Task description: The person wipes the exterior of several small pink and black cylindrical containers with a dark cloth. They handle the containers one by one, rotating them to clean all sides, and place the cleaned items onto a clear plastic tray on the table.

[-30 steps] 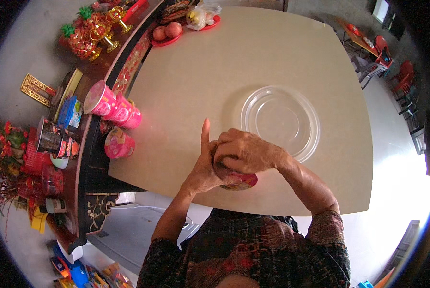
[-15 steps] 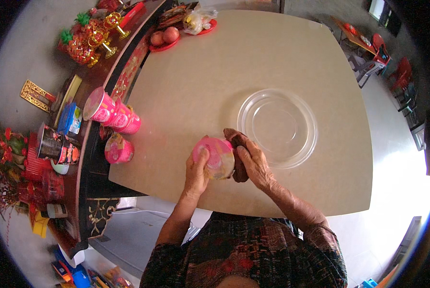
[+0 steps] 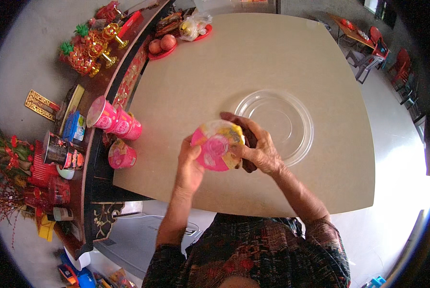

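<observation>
Both my hands hold a pink cup-shaped container (image 3: pixel 217 145) with a pink and yellow lid, tilted so the round end faces the camera, above the near part of the beige table (image 3: pixel 215 62). My left hand (image 3: pixel 190 167) grips its left side. My right hand (image 3: pixel 259 150) grips its right side, with a dark brown object (image 3: pixel 250 139) partly seen under the fingers. A clear round plastic plate (image 3: pixel 277 124) lies on the table just right of my hands.
A dark sideboard along the left carries several pink cups (image 3: pixel 114 121), another pink cup (image 3: pixel 121 154), a blue box (image 3: pixel 73 127), red-and-gold ornaments (image 3: pixel 87 50) and red flowers. Red plates with fruit (image 3: pixel 162 45) and a bagged item (image 3: pixel 195 26) sit at the table's far corner. Red chairs (image 3: pixel 383 43) stand far right.
My hands lifted the pink container off the table's near edge and turned it so its round end faces up. They also shifted slightly toward the clear plate.
</observation>
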`<state>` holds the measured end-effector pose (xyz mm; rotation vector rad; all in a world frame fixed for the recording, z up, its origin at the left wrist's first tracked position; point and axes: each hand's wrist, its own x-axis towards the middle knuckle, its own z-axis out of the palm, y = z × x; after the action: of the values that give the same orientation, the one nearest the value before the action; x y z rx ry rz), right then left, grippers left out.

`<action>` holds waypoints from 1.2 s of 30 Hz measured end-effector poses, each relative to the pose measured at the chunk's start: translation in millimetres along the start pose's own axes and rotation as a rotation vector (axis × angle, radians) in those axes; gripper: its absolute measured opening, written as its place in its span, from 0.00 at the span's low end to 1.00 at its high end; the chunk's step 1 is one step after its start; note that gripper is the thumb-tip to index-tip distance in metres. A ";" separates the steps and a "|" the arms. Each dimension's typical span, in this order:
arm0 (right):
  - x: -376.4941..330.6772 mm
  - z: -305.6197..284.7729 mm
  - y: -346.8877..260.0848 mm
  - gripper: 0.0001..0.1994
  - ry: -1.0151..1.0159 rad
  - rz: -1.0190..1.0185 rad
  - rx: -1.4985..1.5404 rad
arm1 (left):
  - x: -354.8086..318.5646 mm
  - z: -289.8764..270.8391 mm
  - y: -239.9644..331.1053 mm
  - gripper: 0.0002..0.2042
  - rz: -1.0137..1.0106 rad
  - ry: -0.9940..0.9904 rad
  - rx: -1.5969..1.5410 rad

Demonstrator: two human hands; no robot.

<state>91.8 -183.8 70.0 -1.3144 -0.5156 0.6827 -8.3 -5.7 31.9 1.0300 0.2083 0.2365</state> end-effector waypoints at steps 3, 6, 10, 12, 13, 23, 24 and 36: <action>11.8 -5.8 5.1 0.29 -0.103 -0.221 -0.354 | 11.4 -0.7 35.3 0.28 -0.086 -0.258 0.297; 28.9 -4.9 -2.6 0.25 -0.134 -0.239 -0.404 | 16.7 4.6 42.1 0.26 -0.179 -0.241 0.336; 31.9 8.8 -34.1 0.21 -0.146 -0.054 -0.179 | 15.9 -1.6 13.9 0.28 -0.098 -0.083 -0.009; 49.2 9.9 12.6 0.22 0.022 -0.419 -0.254 | 16.3 0.8 9.9 0.31 -0.132 -0.059 -0.038; 46.2 15.8 14.3 0.22 0.065 -0.434 -0.298 | 14.8 1.6 8.1 0.32 -0.123 -0.008 -0.111; -3.7 77.9 71.1 0.34 0.214 -0.444 -0.580 | 14.3 13.6 -14.5 0.35 0.009 0.129 -0.346; -10.4 74.4 64.1 0.35 0.120 -0.329 -0.544 | 12.3 24.1 -8.6 0.35 0.019 0.246 -0.247; 14.0 13.7 40.4 0.17 0.285 -0.197 0.193 | -0.6 2.2 -20.4 0.38 -0.235 0.082 -0.391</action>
<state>85.7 -159.9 32.4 -1.1384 -0.3327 0.3635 -6.3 -17.8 15.4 0.6018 0.3403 0.0999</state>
